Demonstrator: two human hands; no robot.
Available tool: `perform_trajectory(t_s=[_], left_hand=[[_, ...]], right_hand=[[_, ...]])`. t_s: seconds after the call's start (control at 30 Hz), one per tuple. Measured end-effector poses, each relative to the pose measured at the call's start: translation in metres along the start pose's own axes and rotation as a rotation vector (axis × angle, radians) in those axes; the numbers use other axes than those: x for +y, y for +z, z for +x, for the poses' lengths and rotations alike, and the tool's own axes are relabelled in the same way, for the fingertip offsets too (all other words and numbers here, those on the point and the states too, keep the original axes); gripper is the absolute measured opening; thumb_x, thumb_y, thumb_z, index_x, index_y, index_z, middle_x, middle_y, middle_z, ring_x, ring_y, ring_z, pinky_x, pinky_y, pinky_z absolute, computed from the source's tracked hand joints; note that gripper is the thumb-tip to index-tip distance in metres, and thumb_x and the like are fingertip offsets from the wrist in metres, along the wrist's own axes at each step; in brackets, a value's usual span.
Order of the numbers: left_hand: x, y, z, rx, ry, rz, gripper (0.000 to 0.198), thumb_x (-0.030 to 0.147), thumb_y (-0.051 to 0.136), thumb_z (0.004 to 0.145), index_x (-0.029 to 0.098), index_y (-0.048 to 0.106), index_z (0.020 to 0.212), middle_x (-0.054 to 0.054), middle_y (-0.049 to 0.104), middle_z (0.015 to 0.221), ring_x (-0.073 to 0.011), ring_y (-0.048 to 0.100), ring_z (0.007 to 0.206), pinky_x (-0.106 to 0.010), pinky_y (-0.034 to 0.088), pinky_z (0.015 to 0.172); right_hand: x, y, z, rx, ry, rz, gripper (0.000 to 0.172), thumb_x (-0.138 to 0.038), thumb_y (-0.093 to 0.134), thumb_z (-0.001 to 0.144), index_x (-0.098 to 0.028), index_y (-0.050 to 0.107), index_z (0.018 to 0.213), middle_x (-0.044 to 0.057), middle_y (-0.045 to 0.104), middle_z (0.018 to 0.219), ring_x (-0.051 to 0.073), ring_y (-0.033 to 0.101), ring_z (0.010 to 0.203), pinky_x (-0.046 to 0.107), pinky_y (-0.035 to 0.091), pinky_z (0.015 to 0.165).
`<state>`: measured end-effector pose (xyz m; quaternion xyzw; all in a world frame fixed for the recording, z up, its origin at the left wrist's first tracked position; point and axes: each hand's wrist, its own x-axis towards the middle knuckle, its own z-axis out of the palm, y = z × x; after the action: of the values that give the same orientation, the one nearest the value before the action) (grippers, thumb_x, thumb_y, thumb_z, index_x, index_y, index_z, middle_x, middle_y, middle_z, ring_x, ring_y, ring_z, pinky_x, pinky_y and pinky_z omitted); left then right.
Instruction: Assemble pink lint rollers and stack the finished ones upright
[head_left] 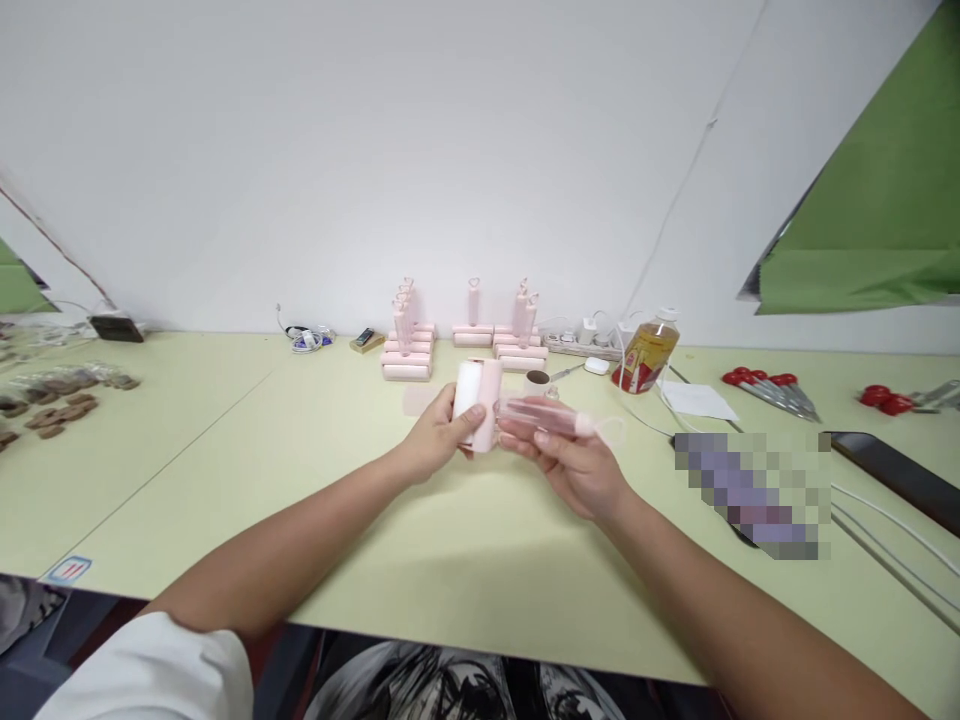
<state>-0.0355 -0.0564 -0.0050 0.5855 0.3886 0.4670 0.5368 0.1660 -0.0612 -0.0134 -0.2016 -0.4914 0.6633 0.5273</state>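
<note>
In my left hand (pixel 437 435) is the head of a lint roller (pixel 489 405), a white roll set in a pink cover, held with the thumb across its front. My right hand (pixel 571 458) grips the clear pink handle (pixel 544 413) of the roller, whose inner end reaches the pink cover; whether the two are joined I cannot tell. A pale loop hangs at the handle's outer end. Just behind my hands stands a short roll with a brown core (pixel 537 382). Several finished-looking pink lint rollers (pixel 407 368) stand upright on their heads near the wall.
To the right are a bottle of yellow liquid (pixel 649 352), a power strip (pixel 581 347), white cables, red-handled tools (pixel 769 388) and a dark phone (pixel 900 475). A blurred-out patch covers something there. Brown pieces (pixel 67 412) lie at far left.
</note>
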Motion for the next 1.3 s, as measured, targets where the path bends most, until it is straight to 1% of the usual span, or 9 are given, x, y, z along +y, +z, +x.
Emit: perform_trajectory(t_s=[0.07, 0.17, 0.27, 0.4, 0.6, 0.83, 1.1, 1.23, 1.3], left_hand=[[-0.002, -0.001, -0.008, 0.005, -0.053, -0.052, 0.049, 0.057, 0.065, 0.076, 0.019, 0.053, 0.105, 0.000, 0.058, 0.073, -0.0099, 0.050, 0.052, -0.020, 0.037, 0.043], [-0.004, -0.010, -0.015, -0.144, -0.117, -0.014, 0.047, 0.052, 0.071, 0.072, 0.016, 0.061, 0.100, 0.001, 0.058, 0.069, -0.0075, 0.043, 0.048, -0.020, 0.027, 0.041], [-0.004, -0.013, -0.017, -0.279, -0.149, 0.066, 0.048, 0.045, 0.075, 0.069, 0.016, 0.067, 0.106, -0.003, 0.065, 0.083, -0.0118, 0.054, 0.062, -0.021, 0.035, 0.050], [-0.008, -0.010, -0.018, -0.355, -0.129, 0.142, 0.043, 0.037, 0.077, 0.068, 0.017, 0.070, 0.106, -0.003, 0.068, 0.096, -0.0186, 0.060, 0.084, -0.025, 0.044, 0.069], [-0.016, -0.014, -0.014, -0.321, -0.154, 0.142, 0.044, 0.035, 0.079, 0.067, 0.017, 0.069, 0.107, -0.003, 0.068, 0.095, -0.0180, 0.061, 0.083, -0.026, 0.045, 0.071], [-0.011, -0.019, -0.011, -0.388, -0.097, 0.186, 0.043, 0.035, 0.076, 0.070, 0.013, 0.069, 0.107, -0.004, 0.066, 0.091, -0.0152, 0.057, 0.077, -0.023, 0.042, 0.065], [-0.014, -0.014, -0.005, -0.257, 0.033, 0.143, 0.052, 0.040, 0.074, 0.074, 0.016, 0.067, 0.119, -0.008, 0.069, 0.101, -0.0221, 0.062, 0.090, -0.029, 0.046, 0.075], [-0.020, -0.016, -0.005, -0.162, 0.130, 0.069, 0.053, 0.038, 0.075, 0.074, 0.018, 0.064, 0.122, -0.011, 0.066, 0.115, -0.0269, 0.061, 0.105, -0.034, 0.046, 0.088], [-0.024, -0.020, -0.004, -0.114, 0.150, 0.076, 0.057, 0.037, 0.074, 0.075, 0.020, 0.060, 0.128, -0.011, 0.063, 0.121, -0.0266, 0.061, 0.105, -0.034, 0.047, 0.087]], right_hand=[[0.003, 0.000, -0.001, -0.037, 0.073, -0.012, 0.033, -0.026, 0.079, 0.072, -0.023, 0.067, 0.102, 0.006, 0.072, 0.106, 0.023, 0.070, 0.096, 0.042, 0.057, 0.086], [0.005, -0.006, 0.002, 0.041, 0.064, -0.046, 0.027, -0.033, 0.075, 0.076, -0.024, 0.065, 0.100, 0.002, 0.069, 0.094, 0.015, 0.067, 0.071, 0.029, 0.057, 0.060], [0.007, -0.013, 0.004, 0.049, 0.042, -0.198, 0.029, -0.037, 0.074, 0.075, -0.024, 0.062, 0.099, 0.000, 0.064, 0.089, 0.011, 0.057, 0.060, 0.023, 0.048, 0.047], [0.007, -0.013, 0.004, -0.074, 0.147, -0.426, 0.031, -0.036, 0.077, 0.070, -0.022, 0.060, 0.092, -0.003, 0.056, 0.072, 0.012, 0.051, 0.060, 0.022, 0.042, 0.049], [0.003, -0.008, 0.005, -0.117, 0.133, -0.461, 0.038, -0.029, 0.081, 0.064, -0.022, 0.049, 0.083, -0.006, 0.048, 0.070, 0.009, 0.045, 0.059, 0.020, 0.036, 0.053], [0.003, -0.011, 0.006, -0.160, 0.186, -0.468, 0.040, -0.031, 0.080, 0.065, -0.021, 0.042, 0.072, -0.008, 0.043, 0.062, 0.008, 0.038, 0.053, 0.020, 0.028, 0.048], [0.009, -0.008, 0.008, 0.012, 0.059, -0.673, 0.030, -0.031, 0.070, 0.070, -0.021, 0.042, 0.064, -0.007, 0.044, 0.054, 0.008, 0.038, 0.049, 0.022, 0.029, 0.048], [0.019, -0.017, 0.010, 0.004, 0.136, -0.737, 0.020, -0.028, 0.066, 0.070, -0.021, 0.049, 0.072, -0.008, 0.045, 0.056, 0.010, 0.039, 0.050, 0.022, 0.029, 0.049], [0.024, -0.022, 0.011, 0.005, 0.177, -0.804, 0.015, -0.025, 0.063, 0.070, -0.021, 0.049, 0.074, -0.008, 0.045, 0.056, 0.010, 0.040, 0.050, 0.022, 0.029, 0.048]])
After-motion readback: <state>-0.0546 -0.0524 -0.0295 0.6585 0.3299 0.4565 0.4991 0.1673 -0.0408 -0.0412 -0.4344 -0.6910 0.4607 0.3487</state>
